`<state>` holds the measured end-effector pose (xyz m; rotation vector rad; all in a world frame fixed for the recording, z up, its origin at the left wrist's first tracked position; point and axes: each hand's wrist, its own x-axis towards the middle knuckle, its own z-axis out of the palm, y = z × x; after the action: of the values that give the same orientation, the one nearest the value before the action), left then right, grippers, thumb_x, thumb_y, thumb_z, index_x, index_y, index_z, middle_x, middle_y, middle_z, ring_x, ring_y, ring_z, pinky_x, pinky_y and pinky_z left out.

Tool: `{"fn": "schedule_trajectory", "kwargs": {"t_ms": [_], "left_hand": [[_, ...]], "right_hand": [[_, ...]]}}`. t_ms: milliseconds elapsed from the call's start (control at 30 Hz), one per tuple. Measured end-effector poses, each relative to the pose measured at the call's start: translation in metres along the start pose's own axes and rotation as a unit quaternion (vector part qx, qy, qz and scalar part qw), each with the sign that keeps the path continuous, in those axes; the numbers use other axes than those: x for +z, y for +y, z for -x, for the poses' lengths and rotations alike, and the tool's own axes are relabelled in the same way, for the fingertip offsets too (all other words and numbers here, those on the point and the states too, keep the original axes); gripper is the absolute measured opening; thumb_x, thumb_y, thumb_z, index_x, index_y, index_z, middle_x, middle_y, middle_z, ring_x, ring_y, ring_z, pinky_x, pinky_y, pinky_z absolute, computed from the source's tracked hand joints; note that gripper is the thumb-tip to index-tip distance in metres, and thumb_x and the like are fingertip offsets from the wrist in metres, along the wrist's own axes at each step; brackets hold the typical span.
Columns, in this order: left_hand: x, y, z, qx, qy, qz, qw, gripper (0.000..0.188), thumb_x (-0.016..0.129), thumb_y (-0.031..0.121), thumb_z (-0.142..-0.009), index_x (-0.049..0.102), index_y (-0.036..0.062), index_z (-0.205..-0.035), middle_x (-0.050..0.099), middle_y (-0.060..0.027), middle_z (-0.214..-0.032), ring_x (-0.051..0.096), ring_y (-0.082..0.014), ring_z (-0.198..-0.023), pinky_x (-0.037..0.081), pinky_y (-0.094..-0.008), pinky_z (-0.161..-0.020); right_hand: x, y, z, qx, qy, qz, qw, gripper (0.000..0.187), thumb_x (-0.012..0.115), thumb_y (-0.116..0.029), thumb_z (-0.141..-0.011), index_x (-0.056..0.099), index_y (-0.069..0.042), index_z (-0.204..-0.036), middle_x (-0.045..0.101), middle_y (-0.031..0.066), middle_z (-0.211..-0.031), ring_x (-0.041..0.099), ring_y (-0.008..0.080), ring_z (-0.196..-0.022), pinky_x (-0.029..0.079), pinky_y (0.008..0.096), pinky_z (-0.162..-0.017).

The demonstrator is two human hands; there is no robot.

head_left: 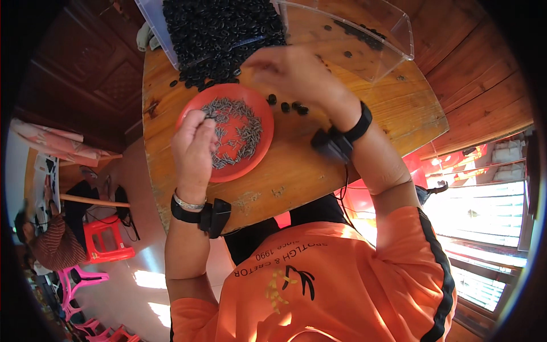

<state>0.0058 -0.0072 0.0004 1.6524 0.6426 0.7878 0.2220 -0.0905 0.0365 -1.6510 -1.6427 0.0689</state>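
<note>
A round red plate (228, 128) holds many small grey metal pins or screws (249, 138), heaped mostly round its edge. Over the plate's left side is my left hand (195, 142), its thumb and fingers pinched together. A small dark bit shows at the fingertips, too small to name. My right hand (302, 74) reaches across the table beside the pile of small black oval parts (222, 34). Motion smears its fingers, so what they hold, if anything, cannot be seen. Several loose black parts (296, 106) lie just below that hand.
The black pile spills from a clear plastic bin (155, 25) onto the wooden table (273, 171). Another clear bin (393, 43) at the far right has a few black parts. Leftward are a red stool (108, 239) and a seated person (57, 239) in stripes.
</note>
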Motion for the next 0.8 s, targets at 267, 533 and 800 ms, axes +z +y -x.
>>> {"fn": "schedule_trajectory", "kwargs": {"t_ms": [267, 533, 800], "left_hand": [[-0.005, 0.000, -0.002, 0.010, -0.011, 0.018, 1.000, 0.010, 0.049, 0.010, -0.088, 0.053, 0.0031, -0.082, 0.048, 0.0017, -0.064, 0.043, -0.0041, -0.056, 0.036, -0.0185, -0.051], [0.000, -0.001, 0.000, 0.026, -0.025, -0.001, 0.999, 0.011, 0.049, 0.011, -0.088, 0.052, 0.0029, -0.083, 0.048, 0.0014, -0.062, 0.043, -0.0043, -0.054, 0.036, -0.0192, -0.048], [-0.001, 0.000, 0.002, 0.038, -0.019, -0.012, 0.999, 0.011, 0.049, 0.012, -0.089, 0.052, 0.0028, -0.083, 0.049, 0.0011, -0.062, 0.043, -0.0043, -0.053, 0.036, -0.0192, -0.047]], "right_hand": [[-0.018, 0.066, 0.003, 0.153, -0.095, 0.286, 0.941, 0.019, 0.061, -0.025, -0.075, 0.068, -0.009, -0.083, 0.065, 0.0122, -0.078, 0.062, 0.0307, -0.076, 0.048, 0.0400, -0.069], [-0.005, 0.082, -0.001, 0.185, -0.148, 0.231, 0.944, 0.017, 0.064, -0.023, -0.074, 0.066, -0.009, -0.084, 0.066, 0.0108, -0.080, 0.061, 0.0290, -0.075, 0.048, 0.0377, -0.066], [-0.013, 0.080, 0.004, 0.132, -0.141, 0.120, 0.974, 0.018, 0.065, -0.023, -0.070, 0.068, -0.011, -0.083, 0.065, 0.0114, -0.077, 0.062, 0.0302, -0.078, 0.048, 0.0398, -0.068]]}}
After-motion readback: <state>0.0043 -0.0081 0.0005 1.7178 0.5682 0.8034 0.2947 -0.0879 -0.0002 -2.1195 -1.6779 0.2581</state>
